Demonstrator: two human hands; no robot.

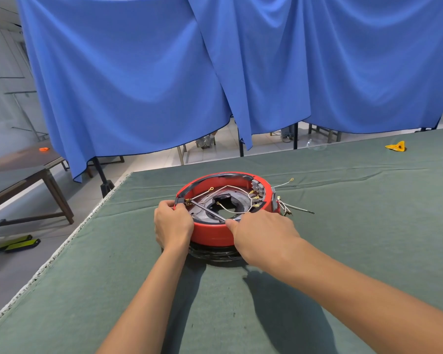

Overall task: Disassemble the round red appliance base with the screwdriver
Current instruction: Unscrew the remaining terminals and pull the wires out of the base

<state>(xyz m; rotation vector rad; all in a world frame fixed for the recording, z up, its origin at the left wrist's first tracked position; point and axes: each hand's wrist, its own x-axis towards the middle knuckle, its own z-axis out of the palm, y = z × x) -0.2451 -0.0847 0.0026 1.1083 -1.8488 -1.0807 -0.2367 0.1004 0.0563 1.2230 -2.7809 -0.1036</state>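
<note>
The round red appliance base (212,233) lies open side up on the green cloth, with white wires and brass terminals showing inside. My left hand (173,224) grips its left rim, fingers curled over the edge by a black fitting. My right hand (262,232) holds the screwdriver at the near right rim; its handle is hidden in the palm. The screwdriver's thin metal shaft (207,212) slants across the inside, with its tip at the left rim beside my left fingers.
Loose wires (290,208) trail from the base's right side. A yellow object (397,146) lies far right on the green table cloth (343,251). The table's left edge (62,247) drops to the floor. Blue curtains (215,72) hang behind; a wooden bench (23,172) stands left.
</note>
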